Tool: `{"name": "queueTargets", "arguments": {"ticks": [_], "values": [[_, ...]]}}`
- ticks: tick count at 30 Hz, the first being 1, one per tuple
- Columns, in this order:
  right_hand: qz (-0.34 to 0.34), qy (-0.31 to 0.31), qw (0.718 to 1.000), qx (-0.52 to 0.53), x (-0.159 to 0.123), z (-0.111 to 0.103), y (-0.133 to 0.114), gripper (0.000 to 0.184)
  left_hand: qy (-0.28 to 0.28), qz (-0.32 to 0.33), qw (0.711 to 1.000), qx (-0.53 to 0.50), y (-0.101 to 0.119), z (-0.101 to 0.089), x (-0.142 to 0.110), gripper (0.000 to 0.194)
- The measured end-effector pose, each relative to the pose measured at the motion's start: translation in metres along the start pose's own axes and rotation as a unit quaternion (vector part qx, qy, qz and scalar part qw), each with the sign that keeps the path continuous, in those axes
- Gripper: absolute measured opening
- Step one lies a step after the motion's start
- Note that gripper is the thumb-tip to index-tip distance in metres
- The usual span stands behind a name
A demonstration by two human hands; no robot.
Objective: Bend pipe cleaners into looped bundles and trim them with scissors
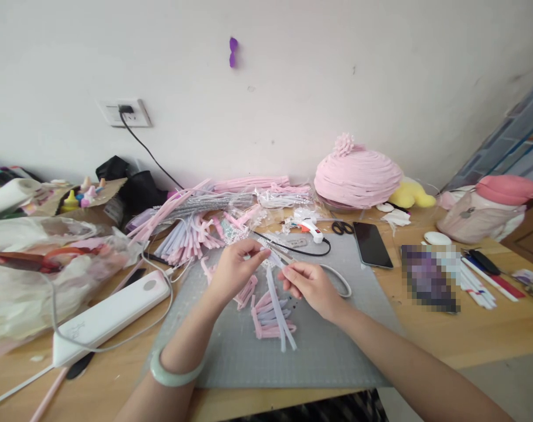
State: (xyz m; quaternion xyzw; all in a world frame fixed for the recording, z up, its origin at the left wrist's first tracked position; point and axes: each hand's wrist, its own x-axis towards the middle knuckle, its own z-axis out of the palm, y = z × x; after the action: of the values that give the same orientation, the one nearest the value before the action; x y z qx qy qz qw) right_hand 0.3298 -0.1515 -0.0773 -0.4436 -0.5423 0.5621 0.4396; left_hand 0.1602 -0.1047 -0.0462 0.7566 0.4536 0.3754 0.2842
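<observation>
Pale lavender pipe cleaners (277, 316) are pinched between the fingertips of both my hands, and their two long ends hang down over the mat. My left hand (238, 266), with a pale green bangle (176, 372) on its wrist, grips the upper part with thumb and forefinger. Just lower and to the right, my right hand (310, 287) is closed on the same stems. Behind the hanging ends lies a bent pink and lavender pipe-cleaner piece (260, 328), partly covered. All of this is above a grey cutting mat (231, 363).
A white power strip (112, 316) and its cables lie left. Bundled pipe cleaners (191, 237) stand behind. A glue gun (313, 230) with a black cord, scissors (342, 227) and a phone (372, 245) sit behind and right. A large pink dome (356, 179) rests near the wall.
</observation>
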Motion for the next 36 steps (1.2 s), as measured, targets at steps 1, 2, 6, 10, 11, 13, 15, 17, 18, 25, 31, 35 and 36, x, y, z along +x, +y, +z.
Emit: {"name": "queueTargets", "arguments": {"ticks": [1,2,6,10,11,13,15,17,18,25,31,35,36], "values": [[-0.006,0.003,1.0,-0.017,-0.001,0.0,-0.001,0.03,0.021,0.022,0.999,0.03,0.001,0.001,-0.001,0.027],[-0.012,0.007,0.999,-0.031,-0.002,0.001,-0.003,0.03,0.042,0.043,0.996,0.059,0.002,0.002,-0.003,0.026],[-0.012,0.021,0.999,-0.024,-0.004,0.003,-0.006,0.029,0.09,0.098,0.982,0.135,0.005,0.004,-0.006,0.025],[0.028,0.016,0.997,0.074,-0.003,0.002,-0.005,0.032,0.035,0.051,0.996,0.067,0.004,-0.002,-0.003,0.034],[0.038,0.015,0.995,0.094,-0.002,0.002,-0.005,0.032,0.025,0.027,0.999,0.039,0.003,-0.003,-0.002,0.038],[0.046,0.018,0.991,0.122,-0.001,0.002,-0.004,0.032,0.009,-0.018,1.0,-0.001,0.001,-0.004,0.0,0.044],[0.045,0.017,0.99,0.131,0.0,0.002,-0.004,0.032,-0.035,-0.052,0.998,-0.015,-0.002,-0.003,0.001,0.044],[0.04,0.011,0.992,0.122,-0.001,0.003,-0.004,0.032,-0.084,-0.073,0.993,-0.025,-0.004,0.001,0.002,0.041],[0.038,0.007,0.993,0.114,-0.002,0.003,-0.003,0.032,-0.099,-0.078,0.991,-0.034,-0.004,0.003,0.001,0.04],[0.056,0.006,0.995,0.081,-0.002,0.006,0.0,0.035,-0.078,-0.027,0.997,0.0,-0.001,0.008,0.0,0.036],[0.078,0.0,0.99,0.121,0.002,0.004,0.0,0.034,-0.022,-0.111,0.989,-0.097,-0.003,0.015,-0.001,0.037],[0.08,0.01,0.992,0.099,0.006,-0.002,0.001,0.034,-0.003,-0.166,0.974,-0.157,-0.006,0.02,0.0,0.038],[0.075,0.011,0.993,0.088,0.007,-0.003,0.001,0.034,0.0,-0.167,0.973,-0.158,-0.006,0.02,0.001,0.038]]}}
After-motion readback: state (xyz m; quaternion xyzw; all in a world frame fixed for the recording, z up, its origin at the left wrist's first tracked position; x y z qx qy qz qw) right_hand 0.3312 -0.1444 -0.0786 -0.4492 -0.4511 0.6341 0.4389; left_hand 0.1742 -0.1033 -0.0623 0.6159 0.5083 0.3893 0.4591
